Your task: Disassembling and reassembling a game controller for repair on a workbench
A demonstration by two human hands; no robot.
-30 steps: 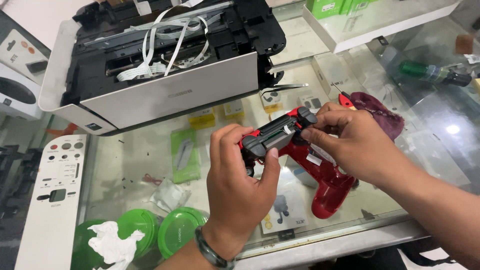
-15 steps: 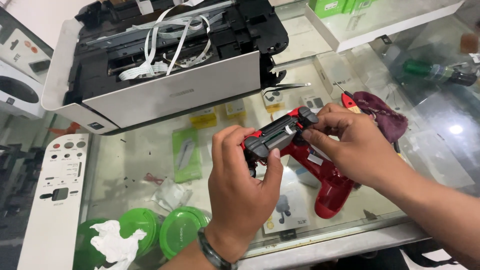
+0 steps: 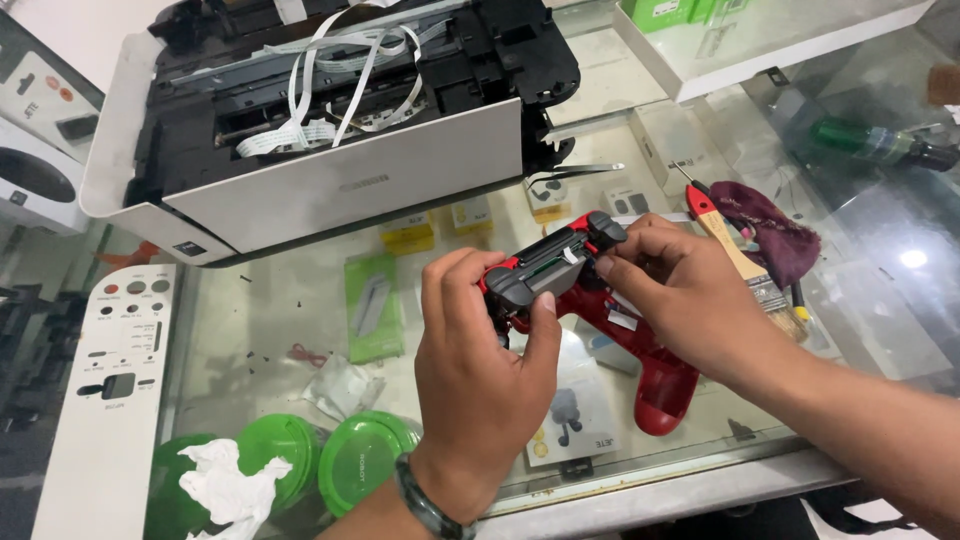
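Red controller point(image 3: 600, 320), same two-handed grip.

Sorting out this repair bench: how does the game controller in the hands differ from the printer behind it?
The red game controller is small and held off the counter by the left hand and right hand; the white printer is far bigger and rests on the glass counter. The controller is red and black, the printer white and black. Both are opened up, insides exposed.
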